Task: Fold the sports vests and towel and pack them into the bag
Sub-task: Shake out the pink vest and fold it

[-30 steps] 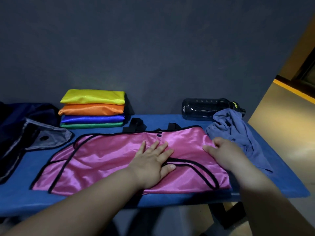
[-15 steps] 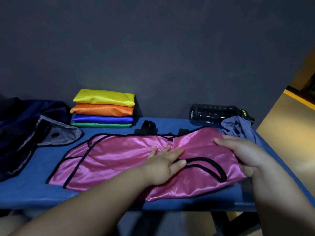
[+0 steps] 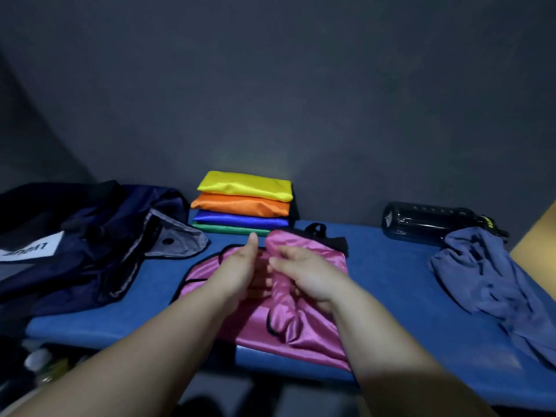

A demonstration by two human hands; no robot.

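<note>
A pink vest [image 3: 304, 329] with black trim lies on the blue table [image 3: 391, 281], its right side lifted and bunched over towards the left. My right hand [image 3: 304, 275] grips that bunched fold from the right. Beside it, my left hand [image 3: 237, 266] rests on the vest's middle, thumb raised; its fingers are hidden by the fold. Behind them stands a stack of folded vests [image 3: 243, 203]: yellow, orange, blue, green. A crumpled blue-grey towel [image 3: 487, 275] lies at the right. At the left sits the dark navy bag [image 3: 84, 245], open.
A dark water bottle [image 3: 427, 221] lies on its side behind the towel, against the grey wall. A black strap [image 3: 319, 230] pokes out behind the pink vest. The table's front edge runs just under my forearms.
My right hand has taken hold of the vest's right side and carried it leftwards over the middle. The left hand turned onto its edge beside the fold. The view has shifted left.
</note>
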